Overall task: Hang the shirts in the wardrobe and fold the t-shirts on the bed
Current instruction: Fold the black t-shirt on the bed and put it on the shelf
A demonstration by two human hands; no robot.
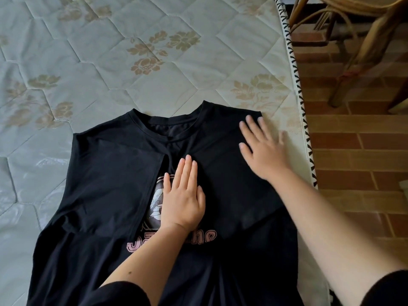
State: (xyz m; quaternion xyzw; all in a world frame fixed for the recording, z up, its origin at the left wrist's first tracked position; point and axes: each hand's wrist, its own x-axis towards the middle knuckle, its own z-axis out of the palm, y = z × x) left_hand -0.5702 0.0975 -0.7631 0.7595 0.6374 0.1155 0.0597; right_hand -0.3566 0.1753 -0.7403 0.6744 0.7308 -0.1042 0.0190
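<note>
A black t-shirt with a pink and white print lies flat on the bed, neckline pointing away from me. Both its sides are folded inward over the front, so only a strip of the print shows between them. My left hand lies flat with straight fingers on the middle of the shirt, partly over the print. My right hand is spread flat on the folded right shoulder part, near the mattress edge. Neither hand grips the fabric.
The quilted mattress with a floral pattern stretches away to the left and ahead. Its piped edge runs along the right. Beyond it is a brick-patterned floor, with a rattan chair at the top right.
</note>
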